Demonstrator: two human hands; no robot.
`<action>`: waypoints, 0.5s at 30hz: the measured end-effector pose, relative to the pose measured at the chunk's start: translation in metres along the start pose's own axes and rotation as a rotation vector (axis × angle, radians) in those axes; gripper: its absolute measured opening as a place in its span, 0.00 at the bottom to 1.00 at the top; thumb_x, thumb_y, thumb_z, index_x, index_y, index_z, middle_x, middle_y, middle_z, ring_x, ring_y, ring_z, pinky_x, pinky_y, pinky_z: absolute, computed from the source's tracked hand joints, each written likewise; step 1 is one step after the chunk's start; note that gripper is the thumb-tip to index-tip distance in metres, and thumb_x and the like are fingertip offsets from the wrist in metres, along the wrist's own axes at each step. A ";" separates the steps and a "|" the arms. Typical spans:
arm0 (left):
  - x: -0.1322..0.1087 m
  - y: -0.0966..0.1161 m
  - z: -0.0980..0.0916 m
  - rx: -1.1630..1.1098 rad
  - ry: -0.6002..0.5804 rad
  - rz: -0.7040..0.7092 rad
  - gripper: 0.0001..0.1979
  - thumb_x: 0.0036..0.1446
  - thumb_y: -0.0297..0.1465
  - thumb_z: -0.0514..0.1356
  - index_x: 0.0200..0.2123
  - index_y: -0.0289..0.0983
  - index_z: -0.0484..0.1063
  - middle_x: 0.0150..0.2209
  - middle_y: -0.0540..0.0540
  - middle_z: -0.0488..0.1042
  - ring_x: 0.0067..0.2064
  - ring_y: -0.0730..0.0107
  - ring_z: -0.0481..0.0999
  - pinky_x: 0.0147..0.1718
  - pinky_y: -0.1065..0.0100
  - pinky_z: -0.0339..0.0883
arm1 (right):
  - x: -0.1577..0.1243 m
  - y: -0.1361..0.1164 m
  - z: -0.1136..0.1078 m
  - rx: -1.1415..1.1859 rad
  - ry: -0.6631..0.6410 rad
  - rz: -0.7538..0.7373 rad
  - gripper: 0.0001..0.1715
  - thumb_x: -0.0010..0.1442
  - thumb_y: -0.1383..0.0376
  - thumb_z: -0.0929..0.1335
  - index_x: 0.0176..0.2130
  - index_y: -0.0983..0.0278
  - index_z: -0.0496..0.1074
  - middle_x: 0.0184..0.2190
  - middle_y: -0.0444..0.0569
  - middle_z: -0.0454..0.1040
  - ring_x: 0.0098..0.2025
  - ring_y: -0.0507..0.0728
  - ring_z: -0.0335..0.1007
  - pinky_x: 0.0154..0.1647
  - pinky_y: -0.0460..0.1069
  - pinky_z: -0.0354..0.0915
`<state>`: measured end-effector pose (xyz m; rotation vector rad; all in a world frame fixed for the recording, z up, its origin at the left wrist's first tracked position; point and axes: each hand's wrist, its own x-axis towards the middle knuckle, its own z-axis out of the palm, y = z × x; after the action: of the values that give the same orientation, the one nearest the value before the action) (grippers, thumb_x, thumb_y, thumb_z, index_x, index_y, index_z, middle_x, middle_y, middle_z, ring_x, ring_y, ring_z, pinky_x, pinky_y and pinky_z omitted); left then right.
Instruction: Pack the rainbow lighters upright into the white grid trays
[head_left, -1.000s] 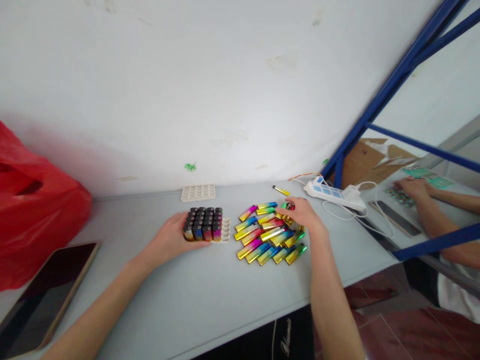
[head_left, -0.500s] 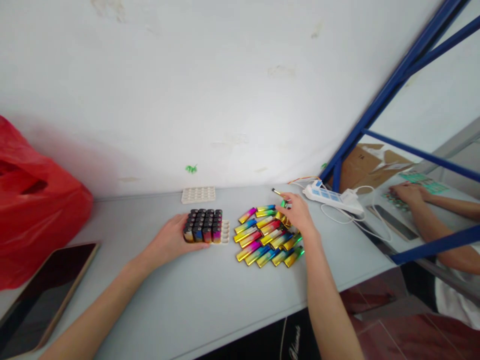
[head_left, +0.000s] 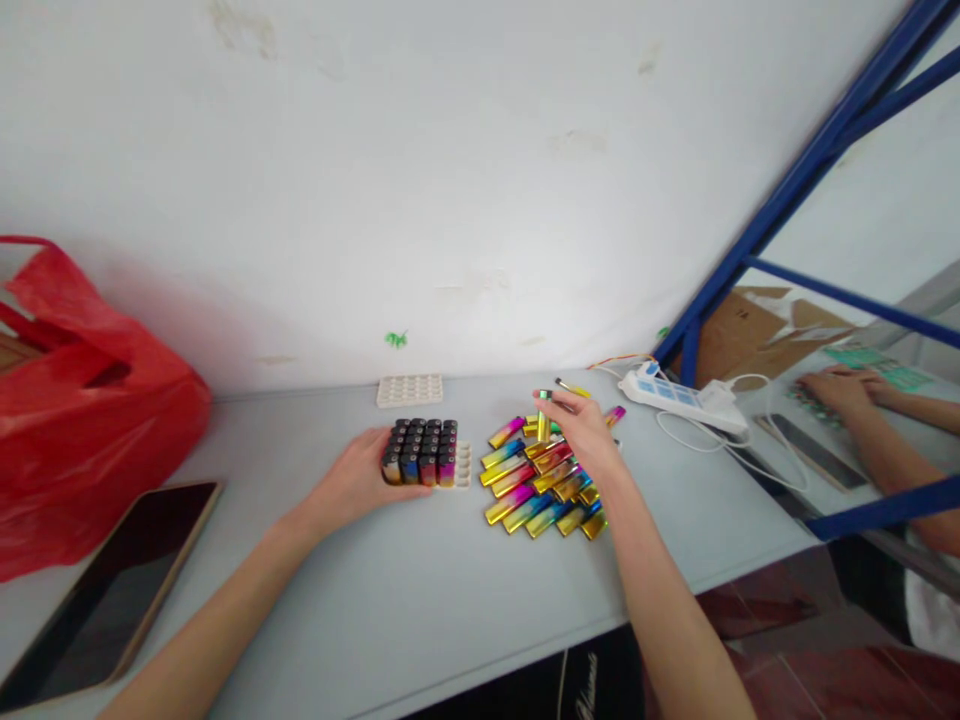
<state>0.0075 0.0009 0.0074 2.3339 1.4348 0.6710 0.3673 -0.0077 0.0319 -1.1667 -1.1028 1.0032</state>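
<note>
Apparent tray-loading step: the left hand (head_left: 358, 474) clasps black-topped lighters (head_left: 420, 450) standing in a white tray (head_left: 464, 468), while the right hand (head_left: 585, 430) pinches a green-gold lighter (head_left: 544, 416) over the loose pile (head_left: 517, 482) on the worktop (head_left: 420, 585), the next move probably calling for alignment with an empty cell (head_left: 463, 452).

Black clothing (head_left: 540, 692) bears white lettering (head_left: 587, 688) below bare forearms (head_left: 667, 590).
</note>
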 end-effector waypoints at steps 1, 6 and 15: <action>0.000 0.000 0.000 0.005 -0.002 -0.003 0.39 0.41 0.60 0.73 0.51 0.43 0.78 0.53 0.38 0.84 0.55 0.41 0.83 0.58 0.49 0.77 | -0.004 -0.004 0.007 0.057 -0.065 0.018 0.26 0.51 0.47 0.83 0.41 0.62 0.83 0.41 0.50 0.84 0.44 0.58 0.79 0.45 0.51 0.74; 0.000 0.001 0.000 0.017 -0.006 0.001 0.39 0.42 0.60 0.73 0.51 0.42 0.78 0.52 0.38 0.84 0.53 0.41 0.83 0.56 0.48 0.77 | -0.024 -0.018 0.040 0.266 -0.362 0.158 0.27 0.61 0.42 0.77 0.47 0.55 0.72 0.25 0.37 0.73 0.21 0.48 0.57 0.23 0.44 0.62; -0.001 -0.001 0.001 0.002 0.014 0.048 0.37 0.44 0.60 0.73 0.51 0.44 0.79 0.51 0.40 0.85 0.53 0.44 0.84 0.56 0.54 0.77 | -0.028 -0.001 0.081 0.006 -0.154 0.256 0.37 0.68 0.41 0.62 0.17 0.58 0.55 0.13 0.36 0.48 0.16 0.47 0.39 0.18 0.46 0.42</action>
<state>0.0071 0.0006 0.0062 2.3771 1.3899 0.7003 0.2829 -0.0212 0.0333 -1.2642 -1.0867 1.3112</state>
